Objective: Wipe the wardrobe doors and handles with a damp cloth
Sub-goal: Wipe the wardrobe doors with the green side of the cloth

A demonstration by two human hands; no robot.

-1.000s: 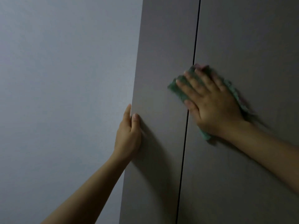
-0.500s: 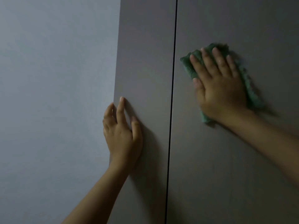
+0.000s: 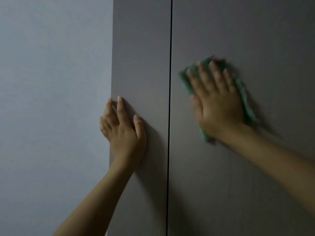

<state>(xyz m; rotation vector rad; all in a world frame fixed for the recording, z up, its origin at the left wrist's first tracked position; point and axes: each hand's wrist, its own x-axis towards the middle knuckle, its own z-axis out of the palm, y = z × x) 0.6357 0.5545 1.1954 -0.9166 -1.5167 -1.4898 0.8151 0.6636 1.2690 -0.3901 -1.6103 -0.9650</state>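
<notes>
Two flat grey wardrobe doors fill the view, a narrow left door (image 3: pixel 141 48) and a wide right door (image 3: pixel 247 184), split by a dark vertical gap (image 3: pixel 170 99). My right hand (image 3: pixel 216 103) lies flat on the right door, fingers up, pressing a green cloth (image 3: pixel 245 99) against it; the cloth shows around the fingertips and below the wrist, and both are blurred. My left hand (image 3: pixel 122 126) rests on the left door's outer edge, fingers spread, holding nothing. No handle is visible.
A pale grey-blue wall (image 3: pixel 51 99) runs along the left of the wardrobe. The light is dim.
My right hand and the cloth went from the door gap rightward and up, then came down the right door. My left hand spread flatter on the left door's edge.
</notes>
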